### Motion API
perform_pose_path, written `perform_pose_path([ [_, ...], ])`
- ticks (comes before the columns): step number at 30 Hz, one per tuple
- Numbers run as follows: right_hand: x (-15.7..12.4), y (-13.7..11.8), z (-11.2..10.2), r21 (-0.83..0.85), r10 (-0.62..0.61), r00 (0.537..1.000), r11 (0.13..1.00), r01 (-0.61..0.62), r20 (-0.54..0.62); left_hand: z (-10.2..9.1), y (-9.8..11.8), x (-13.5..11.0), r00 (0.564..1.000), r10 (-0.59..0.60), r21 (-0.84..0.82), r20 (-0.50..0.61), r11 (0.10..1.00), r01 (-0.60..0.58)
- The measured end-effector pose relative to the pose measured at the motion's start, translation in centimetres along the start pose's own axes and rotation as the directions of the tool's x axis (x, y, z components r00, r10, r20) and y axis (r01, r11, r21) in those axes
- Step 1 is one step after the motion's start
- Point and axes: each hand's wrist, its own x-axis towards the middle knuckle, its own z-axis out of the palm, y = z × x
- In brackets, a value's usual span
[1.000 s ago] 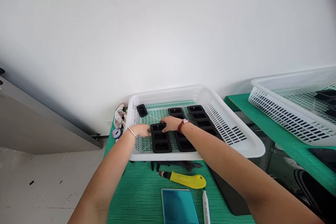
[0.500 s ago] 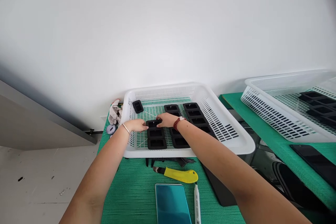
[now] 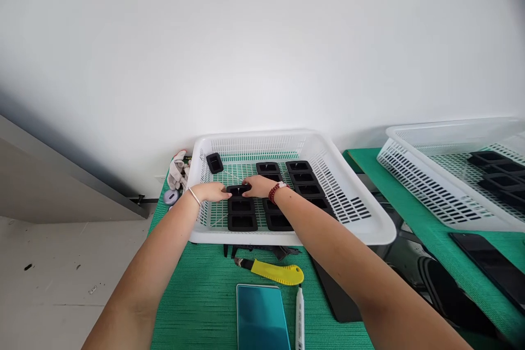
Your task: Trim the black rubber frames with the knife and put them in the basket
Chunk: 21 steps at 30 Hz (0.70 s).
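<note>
Inside a white plastic basket (image 3: 348, 236) lie several black rectangular frames, grouped in columns. My left hand (image 3: 213, 192) pinches the left end of one black rectangular frame (image 3: 237, 192), while my right hand (image 3: 259, 186) grips its right end. Two more frames sit just below it in the same column, the nearest being a black frame (image 3: 241, 223) by the basket's front wall. A lone tilted frame (image 3: 214, 163) leans in the far left corner. My right hand and forearm partly cover the middle and right columns.
On the green mat (image 3: 197, 290) lie a yellow utility knife (image 3: 276, 272), a black caliper (image 3: 262, 251), a white marker (image 3: 300, 317) and a phone-like blue panel (image 3: 262, 317). Gloves (image 3: 177, 170) lie left of the basket. Rightward stand a second basket (image 3: 435, 191) and a dark phone (image 3: 488, 262).
Both hands stay on the same black frame, with hardly any movement. The camera view has shifted slightly, so the tools and baskets appear a little displaced.
</note>
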Motion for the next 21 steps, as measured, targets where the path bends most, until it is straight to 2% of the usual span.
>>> perform_pose_path([
  [6,0.1,0.1,0.1,0.002,0.0,1.0,1.0,0.0,0.023,0.1,-0.3,0.3,0.999,0.001,-0.012,-0.04,1.0,-0.002],
  [11,0.2,0.2,0.3,0.001,-0.009,0.999,1.0,0.009,0.032,0.1,-0.5,0.5,0.974,-0.075,-0.037,-0.216,0.997,0.069],
  [16,0.2,0.2,0.4,0.004,-0.011,1.0,1.0,0.011,0.012,-0.2,-0.9,1.1,0.888,-0.134,-0.08,-0.44,0.991,0.11],
  [21,0.2,0.3,0.6,0.0,-0.013,1.0,1.0,0.013,0.0,-1.9,-1.5,2.2,0.77,-0.119,-0.06,-0.627,0.993,0.104],
])
